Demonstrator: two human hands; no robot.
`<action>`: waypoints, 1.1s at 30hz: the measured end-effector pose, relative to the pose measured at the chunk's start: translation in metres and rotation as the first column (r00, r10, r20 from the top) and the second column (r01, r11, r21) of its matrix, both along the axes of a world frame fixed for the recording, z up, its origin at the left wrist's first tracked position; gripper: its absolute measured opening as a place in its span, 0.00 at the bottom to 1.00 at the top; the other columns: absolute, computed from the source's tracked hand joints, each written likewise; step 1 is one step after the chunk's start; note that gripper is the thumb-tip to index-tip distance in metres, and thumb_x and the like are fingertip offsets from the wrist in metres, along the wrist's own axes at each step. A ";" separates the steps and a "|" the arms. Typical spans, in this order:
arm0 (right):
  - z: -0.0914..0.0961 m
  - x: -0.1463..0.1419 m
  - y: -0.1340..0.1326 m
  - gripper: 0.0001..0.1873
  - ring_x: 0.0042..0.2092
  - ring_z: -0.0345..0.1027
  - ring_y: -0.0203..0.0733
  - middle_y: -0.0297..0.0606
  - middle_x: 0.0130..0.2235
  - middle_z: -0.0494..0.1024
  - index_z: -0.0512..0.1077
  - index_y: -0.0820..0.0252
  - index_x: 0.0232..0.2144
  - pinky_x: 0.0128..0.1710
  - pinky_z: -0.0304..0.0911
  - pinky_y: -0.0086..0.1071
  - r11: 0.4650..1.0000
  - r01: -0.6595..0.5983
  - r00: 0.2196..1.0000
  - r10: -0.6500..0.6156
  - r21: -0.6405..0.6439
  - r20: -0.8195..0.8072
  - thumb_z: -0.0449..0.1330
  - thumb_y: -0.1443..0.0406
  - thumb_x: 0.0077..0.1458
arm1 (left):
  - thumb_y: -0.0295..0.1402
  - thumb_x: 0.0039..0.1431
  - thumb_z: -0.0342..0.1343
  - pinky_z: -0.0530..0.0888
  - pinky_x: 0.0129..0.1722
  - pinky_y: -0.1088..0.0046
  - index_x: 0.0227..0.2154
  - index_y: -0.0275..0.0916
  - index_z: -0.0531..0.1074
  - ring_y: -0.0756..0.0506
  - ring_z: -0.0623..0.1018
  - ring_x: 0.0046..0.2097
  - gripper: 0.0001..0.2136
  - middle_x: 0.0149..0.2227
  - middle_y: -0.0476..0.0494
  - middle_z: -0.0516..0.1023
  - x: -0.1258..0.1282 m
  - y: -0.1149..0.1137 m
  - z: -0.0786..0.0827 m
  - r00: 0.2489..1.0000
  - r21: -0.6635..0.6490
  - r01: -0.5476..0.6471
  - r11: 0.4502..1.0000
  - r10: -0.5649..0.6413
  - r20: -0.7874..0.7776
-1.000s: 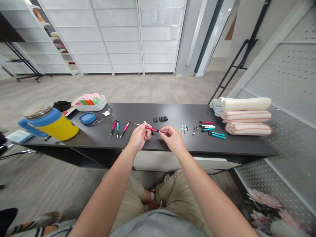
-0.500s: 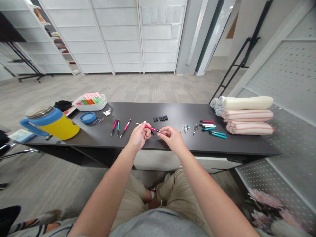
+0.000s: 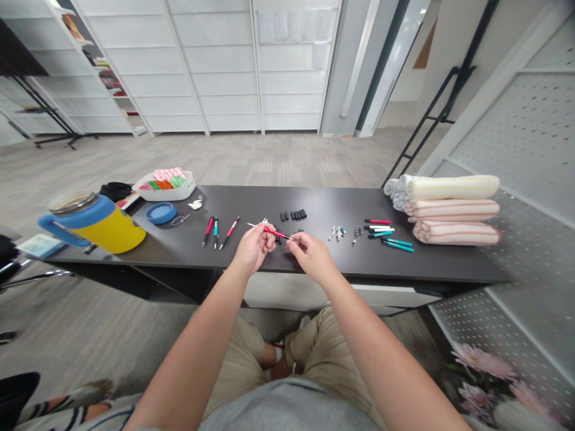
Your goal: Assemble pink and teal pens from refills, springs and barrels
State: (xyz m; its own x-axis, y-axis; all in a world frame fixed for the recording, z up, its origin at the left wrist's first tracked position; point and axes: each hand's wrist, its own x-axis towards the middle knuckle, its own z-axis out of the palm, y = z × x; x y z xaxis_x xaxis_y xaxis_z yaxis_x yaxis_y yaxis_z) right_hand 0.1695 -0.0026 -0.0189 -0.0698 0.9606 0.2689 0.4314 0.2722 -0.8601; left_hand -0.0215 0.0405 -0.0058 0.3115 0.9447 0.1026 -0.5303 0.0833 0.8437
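Above the table's front edge, my left hand pinches a red pen barrel, from which a thin pale refill sticks out to the left. The fingers of my right hand are closed on the barrel's dark right end. Behind my hands lie black grips in a row, and white refills partly hidden by my left hand. To the left rest three whole pens, among them a red pen and a teal pen. Small metal pen parts and loose red, white and teal barrels are on the right.
Rolled towels are stacked at the table's right end. On the left stand a yellow and blue jug, a blue lid and a white basket of colourful packets. A person's leg shows at lower left.
Almost nothing differs. My right hand has shifted very slightly at the barrel's dark end, and the view has moved a touch.
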 end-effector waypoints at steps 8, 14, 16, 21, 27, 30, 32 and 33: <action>0.007 0.000 -0.002 0.17 0.36 0.75 0.40 0.34 0.36 0.83 0.77 0.54 0.39 0.38 0.62 0.31 0.998 -0.027 0.988 0.018 0.061 0.150 0.51 0.56 0.72 | 0.42 0.69 0.56 0.58 0.25 0.76 0.36 0.34 0.74 0.53 0.62 0.20 0.14 0.19 0.50 0.67 -0.001 0.000 0.000 1.000 0.001 -0.003 1.000 0.003 0.002; 0.007 0.000 -0.001 0.11 0.34 0.72 0.40 0.34 0.34 0.80 0.73 0.55 0.41 0.36 0.61 0.31 0.997 0.001 0.991 -0.012 0.082 0.132 0.56 0.56 0.69 | 0.43 0.68 0.56 0.57 0.24 0.76 0.36 0.35 0.74 0.53 0.61 0.20 0.14 0.19 0.50 0.66 0.000 -0.001 0.002 1.000 -0.002 -0.004 1.000 0.004 0.003; 0.007 0.001 0.000 0.13 0.36 0.72 0.41 0.34 0.35 0.80 0.74 0.54 0.38 0.39 0.61 0.32 0.993 -0.028 0.985 0.009 0.112 0.170 0.52 0.58 0.71 | 0.42 0.68 0.56 0.57 0.24 0.76 0.36 0.34 0.74 0.53 0.61 0.20 0.14 0.19 0.50 0.67 0.000 -0.001 0.002 1.000 -0.002 -0.003 1.000 0.003 -0.002; 0.007 -0.001 0.000 0.12 0.34 0.71 0.40 0.34 0.35 0.79 0.73 0.55 0.40 0.36 0.61 0.32 0.998 -0.006 0.989 -0.005 0.070 0.147 0.53 0.56 0.70 | 0.41 0.69 0.55 0.57 0.25 0.76 0.35 0.35 0.74 0.53 0.61 0.20 0.14 0.19 0.50 0.66 0.000 -0.002 0.003 1.000 0.006 -0.005 1.000 0.005 -0.001; 0.007 0.000 -0.001 0.13 0.37 0.72 0.41 0.34 0.34 0.79 0.73 0.54 0.38 0.39 0.60 0.32 0.992 -0.035 0.982 0.013 0.118 0.188 0.51 0.58 0.71 | 0.42 0.68 0.56 0.57 0.25 0.76 0.36 0.35 0.74 0.53 0.61 0.20 0.14 0.19 0.51 0.66 0.000 -0.001 0.003 1.000 0.004 -0.001 1.000 0.001 -0.011; 0.008 0.000 -0.001 0.13 0.36 0.71 0.41 0.34 0.34 0.78 0.72 0.54 0.40 0.37 0.60 0.32 0.995 -0.024 0.984 0.007 0.092 0.175 0.51 0.57 0.72 | 0.42 0.69 0.56 0.58 0.25 0.76 0.36 0.35 0.73 0.53 0.62 0.20 0.14 0.19 0.51 0.66 0.000 -0.002 0.003 1.000 0.004 0.001 1.000 -0.001 -0.005; 0.009 0.000 -0.002 0.11 0.33 0.70 0.41 0.33 0.33 0.78 0.72 0.54 0.41 0.35 0.59 0.32 0.997 -0.005 0.985 -0.009 0.079 0.175 0.53 0.56 0.71 | 0.43 0.69 0.56 0.58 0.25 0.76 0.36 0.35 0.73 0.53 0.62 0.20 0.14 0.19 0.51 0.66 0.000 -0.002 0.003 1.000 -0.001 0.000 1.000 0.000 -0.008; 0.010 -0.001 -0.002 0.11 0.33 0.69 0.41 0.33 0.33 0.77 0.72 0.54 0.41 0.35 0.59 0.32 0.997 -0.005 0.983 -0.010 0.081 0.182 0.54 0.56 0.70 | 0.43 0.68 0.56 0.58 0.25 0.76 0.35 0.35 0.73 0.53 0.62 0.20 0.14 0.19 0.51 0.66 0.000 -0.002 0.003 1.000 -0.004 -0.001 1.000 0.000 -0.012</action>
